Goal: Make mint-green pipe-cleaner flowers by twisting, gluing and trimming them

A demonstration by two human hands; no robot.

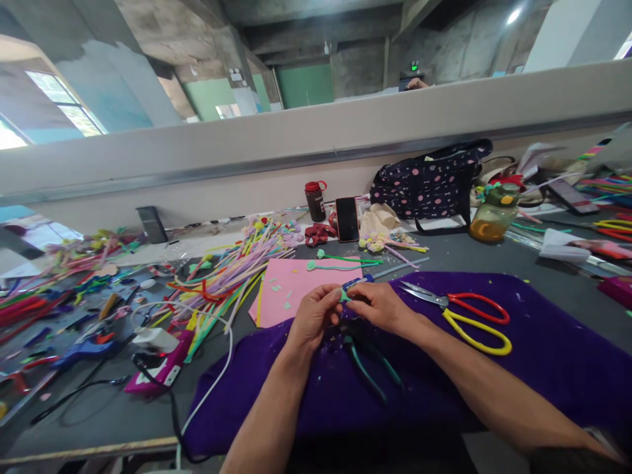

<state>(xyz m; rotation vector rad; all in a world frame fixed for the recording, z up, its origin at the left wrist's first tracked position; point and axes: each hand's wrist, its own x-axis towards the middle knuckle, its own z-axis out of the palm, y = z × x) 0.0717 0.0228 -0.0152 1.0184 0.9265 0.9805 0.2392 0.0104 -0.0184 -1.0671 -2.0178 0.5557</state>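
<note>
My left hand [318, 316] and my right hand [378, 305] meet over the purple cloth [266, 388], fingers pinched on a small mint-green piece [344, 296] between them. Below them, pliers with dark green handles [368, 372] lie on the cloth. To the right of my right hand rest scissors [457, 306] with one red and one yellow handle. Behind my left hand is a pink sheet [281, 283] with small green scraps. Two stems, one green [350, 259] and one pale blue [336, 268], lie across its top edge, each with a light green tip.
A heap of colourful stems [241, 257] lies left of the pink sheet, near a magenta power strip [165, 368] with cables. Behind stand a brown bottle [315, 203], a phone [347, 219], a patterned bag [424, 184] and a jar of amber liquid [494, 214].
</note>
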